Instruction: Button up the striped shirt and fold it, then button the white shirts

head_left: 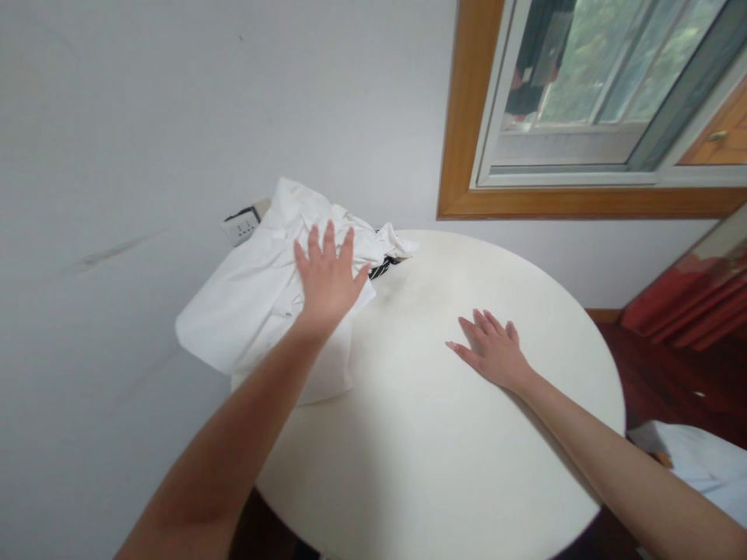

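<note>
My left hand (pixel 327 284) lies with fingers spread on a crumpled white cloth (pixel 239 299), which is heaped at the left side of a round white table (pixel 443 467) against the wall. The cloth looks like a garment or sheet; its kind is not clear. Part of it hangs past the table's left edge. A bit of black-and-white striped fabric (pixel 382 267) shows from under its right end. Over the bare tabletop to the right, my right hand (pixel 495 351) is stretched out flat, fingers apart, holding nothing. Whether its palm fully touches the surface I cannot tell.
Behind the cloth, a wall socket (pixel 242 226) sits on the white wall. A wood-framed window (pixel 467 204) is at the upper right. Red fabric (pixel 689 299) hangs at the far right, above a dark floor. White cloth (pixel 694 459) lies beyond the table's right edge.
</note>
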Tool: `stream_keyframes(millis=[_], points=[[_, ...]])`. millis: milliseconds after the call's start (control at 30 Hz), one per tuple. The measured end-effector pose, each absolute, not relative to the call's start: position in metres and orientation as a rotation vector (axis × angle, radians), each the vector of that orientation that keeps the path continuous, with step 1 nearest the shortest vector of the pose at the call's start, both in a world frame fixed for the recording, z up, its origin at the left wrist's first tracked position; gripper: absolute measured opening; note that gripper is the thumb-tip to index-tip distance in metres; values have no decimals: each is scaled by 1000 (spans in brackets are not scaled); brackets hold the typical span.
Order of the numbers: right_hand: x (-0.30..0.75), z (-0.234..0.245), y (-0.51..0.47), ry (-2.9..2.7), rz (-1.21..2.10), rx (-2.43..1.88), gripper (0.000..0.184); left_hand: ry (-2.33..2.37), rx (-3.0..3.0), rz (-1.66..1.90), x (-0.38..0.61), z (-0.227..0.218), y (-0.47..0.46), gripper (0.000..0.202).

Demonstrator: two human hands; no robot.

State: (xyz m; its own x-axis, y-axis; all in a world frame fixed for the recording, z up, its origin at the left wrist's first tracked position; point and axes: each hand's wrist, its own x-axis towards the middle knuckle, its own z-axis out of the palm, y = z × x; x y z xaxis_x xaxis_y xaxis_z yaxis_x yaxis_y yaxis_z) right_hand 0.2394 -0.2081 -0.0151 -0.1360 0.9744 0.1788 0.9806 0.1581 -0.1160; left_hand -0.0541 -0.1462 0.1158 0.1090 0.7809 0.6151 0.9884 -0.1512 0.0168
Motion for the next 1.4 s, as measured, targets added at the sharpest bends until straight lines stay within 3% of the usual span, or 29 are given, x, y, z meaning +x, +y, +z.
stream_keyframes(millis=[167, 267, 433, 567, 633, 933, 1133, 1267, 1400], points=[[238, -10, -209, -2221, 8, -1919, 77, -2055, -1731, -584, -108, 123, -117, 93], [238, -9, -211, -2222, 21, -1917, 79, -2280, -1705, -462, -127, 111, -107, 97], [239, -9, -211, -2227, 11, -1923, 80, -2217, -1726, -198, -139, 107, -95, 77], [240, -11, -211, -2220, 25, -1931, 80, -2036, -1869, 55, -145, 123, -90, 46], [240, -10, -211, -2214, 32, -1930, 79, -1952, -1911, 93, -153, 135, -90, 43], [239, -11, -209, -2195, 7, -1908, 78, -1834, -1729, -378, -177, 191, -99, 65], [239, -12, -211, -2187, -9, -1887, 77, -1545, -1699, -922, -128, 205, -137, 45], [239, -12, -210, -2156, -5, -1847, 74, -1439, -1885, -1201, -73, 198, -163, 39], [245, -8, -202, -1974, 175, -1668, 54, -1443, -2421, -1227, -11, 153, -185, 38]])
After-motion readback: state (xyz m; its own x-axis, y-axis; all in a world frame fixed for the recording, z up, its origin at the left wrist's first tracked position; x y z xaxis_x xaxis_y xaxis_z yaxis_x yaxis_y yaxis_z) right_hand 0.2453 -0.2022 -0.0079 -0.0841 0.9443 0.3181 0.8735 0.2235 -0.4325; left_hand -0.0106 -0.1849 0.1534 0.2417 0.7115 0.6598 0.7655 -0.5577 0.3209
